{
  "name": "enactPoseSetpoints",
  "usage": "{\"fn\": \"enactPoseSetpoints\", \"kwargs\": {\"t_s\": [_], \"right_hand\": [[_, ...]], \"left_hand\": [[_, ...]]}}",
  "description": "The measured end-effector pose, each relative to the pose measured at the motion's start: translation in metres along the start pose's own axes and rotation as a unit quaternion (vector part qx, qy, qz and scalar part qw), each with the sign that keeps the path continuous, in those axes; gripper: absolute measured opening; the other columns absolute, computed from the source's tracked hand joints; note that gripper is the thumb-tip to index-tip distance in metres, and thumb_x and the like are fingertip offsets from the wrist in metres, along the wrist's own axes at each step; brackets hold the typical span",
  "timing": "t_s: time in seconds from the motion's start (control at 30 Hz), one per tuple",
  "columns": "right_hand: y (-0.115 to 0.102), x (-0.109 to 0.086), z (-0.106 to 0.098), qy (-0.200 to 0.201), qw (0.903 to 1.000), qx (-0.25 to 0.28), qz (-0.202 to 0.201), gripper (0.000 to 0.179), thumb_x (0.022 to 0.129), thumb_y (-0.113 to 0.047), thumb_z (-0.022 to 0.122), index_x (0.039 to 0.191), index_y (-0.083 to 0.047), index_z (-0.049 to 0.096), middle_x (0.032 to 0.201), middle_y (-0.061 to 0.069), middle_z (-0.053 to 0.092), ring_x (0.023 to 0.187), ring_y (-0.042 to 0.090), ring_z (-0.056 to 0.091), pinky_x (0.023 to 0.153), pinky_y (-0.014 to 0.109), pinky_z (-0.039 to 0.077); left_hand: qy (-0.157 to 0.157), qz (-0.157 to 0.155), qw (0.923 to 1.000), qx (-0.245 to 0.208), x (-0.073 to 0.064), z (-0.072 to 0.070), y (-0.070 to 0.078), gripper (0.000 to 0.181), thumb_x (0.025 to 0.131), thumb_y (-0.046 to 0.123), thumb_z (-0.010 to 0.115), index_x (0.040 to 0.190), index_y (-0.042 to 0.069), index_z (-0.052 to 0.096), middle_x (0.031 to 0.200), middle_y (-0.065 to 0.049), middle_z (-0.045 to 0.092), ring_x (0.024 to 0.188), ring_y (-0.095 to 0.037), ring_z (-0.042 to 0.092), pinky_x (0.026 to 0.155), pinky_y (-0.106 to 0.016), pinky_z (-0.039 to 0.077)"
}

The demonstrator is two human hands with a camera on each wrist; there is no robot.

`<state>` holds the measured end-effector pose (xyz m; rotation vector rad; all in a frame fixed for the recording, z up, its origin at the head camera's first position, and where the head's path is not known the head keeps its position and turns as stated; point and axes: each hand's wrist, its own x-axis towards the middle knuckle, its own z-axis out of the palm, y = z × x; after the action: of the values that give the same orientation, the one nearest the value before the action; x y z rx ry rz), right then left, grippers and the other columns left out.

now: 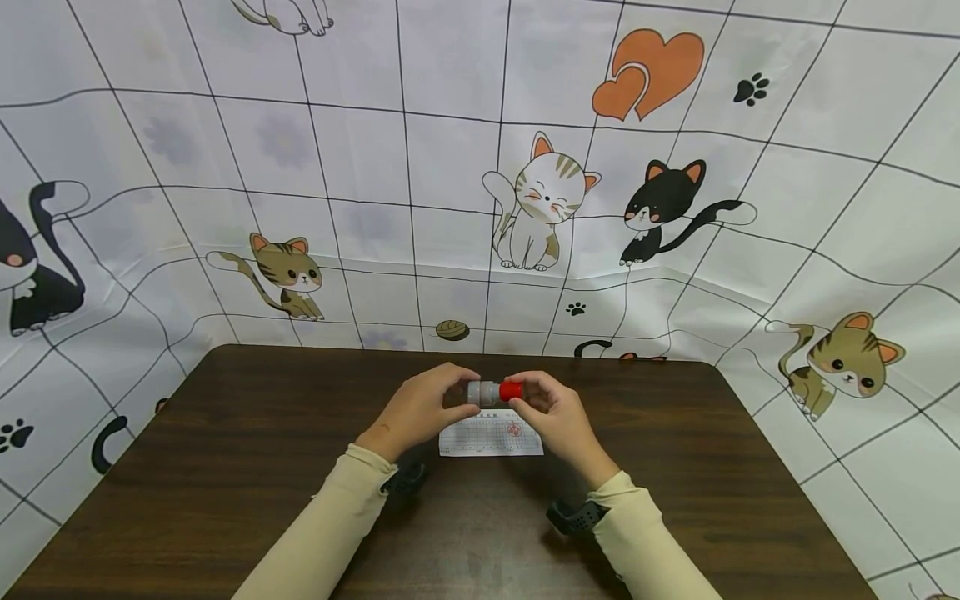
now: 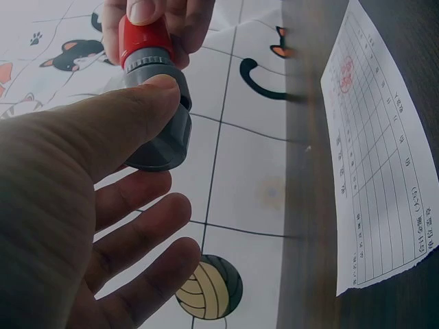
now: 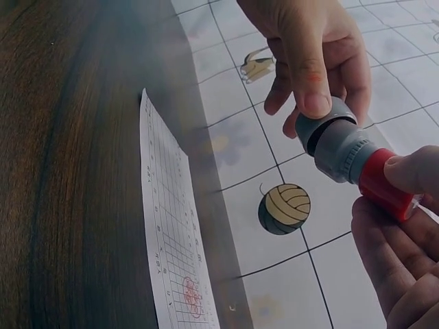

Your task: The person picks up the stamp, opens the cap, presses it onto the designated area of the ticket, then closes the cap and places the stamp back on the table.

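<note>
A small round stamp (image 1: 489, 392), grey with a red end, is held level between both hands above the table. My left hand (image 1: 422, 410) pinches its grey cap (image 3: 319, 125) between thumb and fingers; the other fingers spread loosely, as the left wrist view shows. A dark gap shows between cap and grey body (image 3: 341, 152) in the right wrist view. My right hand (image 1: 561, 419) grips the red end (image 3: 385, 184) with thumb and fingertips. Below the hands lies a white printed form (image 1: 480, 440) with table lines and a round red seal print (image 1: 514, 429).
The dark brown wooden table (image 1: 225, 483) spreads out around the form. Behind it and at the sides hangs a white sheet (image 1: 360, 150) with grid lines and cartoon cats. Each wrist wears a dark strap (image 1: 577, 517).
</note>
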<state>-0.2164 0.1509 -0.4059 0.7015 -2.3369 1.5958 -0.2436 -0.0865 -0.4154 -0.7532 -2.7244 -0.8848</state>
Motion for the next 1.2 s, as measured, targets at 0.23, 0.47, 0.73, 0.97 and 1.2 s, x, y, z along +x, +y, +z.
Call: {"fn": "enactPoseSetpoints", "kwargs": {"t_s": [0.23,0.47,0.73,0.97,1.2], "right_hand": [[0.024,0.002,0.002,0.001,1.0000,0.008,-0.001,0.033,0.092,0.006,0.073,0.124,0.004,0.067,0.112,0.021,0.072,0.095,0.034,0.071,0.089,0.034,0.060],[0.024,0.000,0.000,-0.009,0.9987,0.049,-0.004,0.032,0.094,-0.002,0.075,0.125,-0.004,0.069,0.120,0.015,0.072,0.105,0.031,0.071,0.094,0.031,0.058],[0.024,0.001,0.000,-0.040,0.9976,0.056,-0.001,0.033,0.095,-0.005,0.074,0.128,-0.004,0.067,0.124,0.016,0.071,0.109,0.032,0.070,0.095,0.030,0.057],[0.030,-0.001,0.000,-0.041,0.9977,-0.054,0.002,0.033,0.092,-0.008,0.078,0.125,-0.008,0.071,0.108,0.009,0.076,0.092,0.021,0.074,0.083,0.033,0.062],[0.028,-0.002,0.000,-0.041,0.9950,-0.091,0.002,0.029,0.090,-0.014,0.082,0.118,-0.010,0.074,0.096,0.003,0.074,0.077,0.014,0.063,0.068,0.027,0.057]], "left_hand": [[0.006,0.010,0.9999,0.001,0.000,0.001,0.001,0.046,0.089,0.030,0.084,0.130,0.016,0.068,0.122,0.001,0.069,0.102,-0.016,0.068,0.094,-0.039,0.059],[0.006,0.020,0.9998,-0.003,0.000,0.001,0.003,0.049,0.090,0.031,0.083,0.133,0.016,0.067,0.128,0.000,0.070,0.112,-0.019,0.068,0.099,-0.042,0.056],[0.003,0.035,0.9993,-0.016,-0.001,0.000,0.007,0.048,0.090,0.029,0.083,0.134,0.015,0.067,0.130,-0.002,0.069,0.116,-0.025,0.068,0.100,-0.044,0.056],[0.008,0.057,0.9983,-0.001,-0.002,0.000,0.009,0.047,0.091,0.029,0.082,0.134,0.016,0.067,0.127,-0.001,0.069,0.112,-0.021,0.068,0.098,-0.040,0.057],[0.011,0.068,0.9974,0.020,-0.002,0.000,0.012,0.046,0.089,0.033,0.083,0.130,0.018,0.069,0.123,0.002,0.069,0.105,-0.015,0.067,0.094,-0.036,0.058]]}}
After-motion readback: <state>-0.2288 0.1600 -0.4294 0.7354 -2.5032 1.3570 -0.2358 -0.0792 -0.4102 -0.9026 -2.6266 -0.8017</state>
